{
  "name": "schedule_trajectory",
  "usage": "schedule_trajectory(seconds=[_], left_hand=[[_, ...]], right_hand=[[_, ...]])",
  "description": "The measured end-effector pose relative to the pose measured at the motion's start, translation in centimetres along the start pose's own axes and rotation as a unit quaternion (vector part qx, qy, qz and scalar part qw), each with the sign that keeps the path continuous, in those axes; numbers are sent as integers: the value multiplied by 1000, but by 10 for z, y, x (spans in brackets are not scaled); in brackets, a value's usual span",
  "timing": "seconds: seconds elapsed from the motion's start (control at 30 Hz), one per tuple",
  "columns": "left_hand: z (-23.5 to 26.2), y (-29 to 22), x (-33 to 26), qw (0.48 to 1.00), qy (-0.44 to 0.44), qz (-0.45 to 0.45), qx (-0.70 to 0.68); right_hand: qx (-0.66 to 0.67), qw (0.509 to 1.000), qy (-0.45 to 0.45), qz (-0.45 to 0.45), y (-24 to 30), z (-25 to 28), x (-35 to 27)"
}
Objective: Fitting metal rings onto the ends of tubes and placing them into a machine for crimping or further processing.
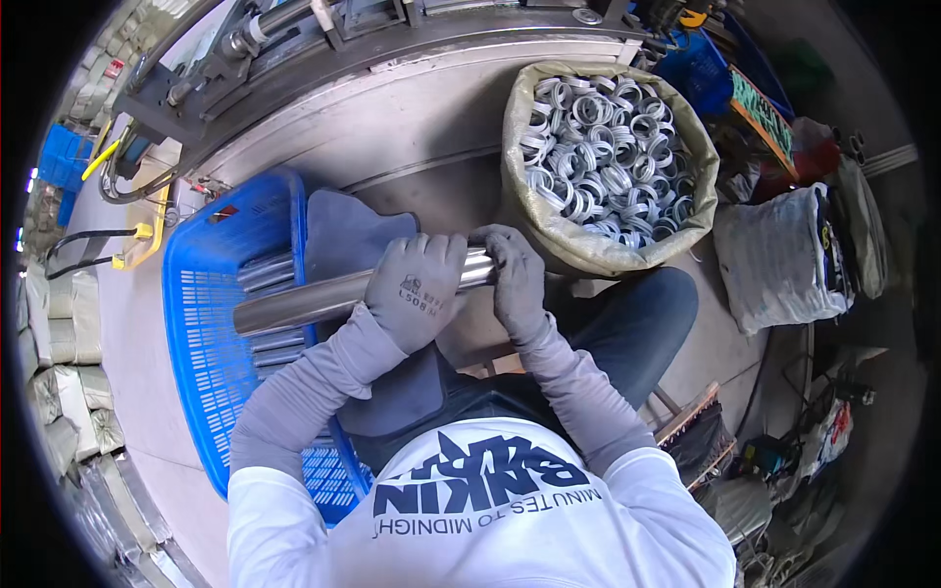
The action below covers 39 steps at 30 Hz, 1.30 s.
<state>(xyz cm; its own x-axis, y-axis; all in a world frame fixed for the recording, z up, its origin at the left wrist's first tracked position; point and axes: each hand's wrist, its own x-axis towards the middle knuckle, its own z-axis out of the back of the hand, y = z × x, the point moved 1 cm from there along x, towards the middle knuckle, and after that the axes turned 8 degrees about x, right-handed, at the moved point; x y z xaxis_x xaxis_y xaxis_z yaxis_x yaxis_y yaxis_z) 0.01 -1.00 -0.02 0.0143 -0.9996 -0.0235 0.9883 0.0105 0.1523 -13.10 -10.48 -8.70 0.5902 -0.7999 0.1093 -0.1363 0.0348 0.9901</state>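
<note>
A shiny metal tube [304, 302] lies slantwise across my lap, its left end over the blue basket [186, 294]. My left hand [420, 289], in a grey glove, is closed round the tube near its right part. At the tube's right end my right hand [517, 284], gloved too, is closed with its fingers curled over the end. Whether a ring is under those fingers is hidden. More metal tubes [270, 274] lie in the basket. A dark grey pad [343, 230] is draped over the basket's right side, under the held tube.
A large sack [520, 196] full of silver metal rings [613, 162] stands ahead to the right. Along the far side runs a metal machine frame [382, 59]. A whitish bundle [769, 265] sits at right, wrapped stacks [74, 333] at left. My bent knee [671, 299] is beside the sack.
</note>
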Motion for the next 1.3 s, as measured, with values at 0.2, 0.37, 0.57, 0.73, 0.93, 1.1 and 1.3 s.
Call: schedule_trajectory(seconds=[0.2, 0.37, 0.57, 0.73, 0.93, 1.1, 1.3], left_hand=[[-7, -2, 0, 997, -79, -3, 2], [10, -7, -4, 978, -195, -57, -38], [-4, -9, -73, 810, -57, 177, -555], [18, 54, -27, 482, -399, 184, -758], [126, 74, -18, 657, -378, 198, -621], [93, 60, -18, 866, -207, 195, -411], [15, 57, -26, 963, -144, 146, -175]], right_hand=[[-55, 995, -27, 76, -8, -7, 1], [-21, 984, -49, 170, -13, -1, 6], [-163, 974, -57, 149, 13, 46, 27], [-83, 971, -20, 223, 22, 35, 51], [-323, 915, -203, 128, -11, 94, 157], [-451, 891, -48, -6, -38, 89, 176], [-336, 913, -83, 217, 10, 90, 114]])
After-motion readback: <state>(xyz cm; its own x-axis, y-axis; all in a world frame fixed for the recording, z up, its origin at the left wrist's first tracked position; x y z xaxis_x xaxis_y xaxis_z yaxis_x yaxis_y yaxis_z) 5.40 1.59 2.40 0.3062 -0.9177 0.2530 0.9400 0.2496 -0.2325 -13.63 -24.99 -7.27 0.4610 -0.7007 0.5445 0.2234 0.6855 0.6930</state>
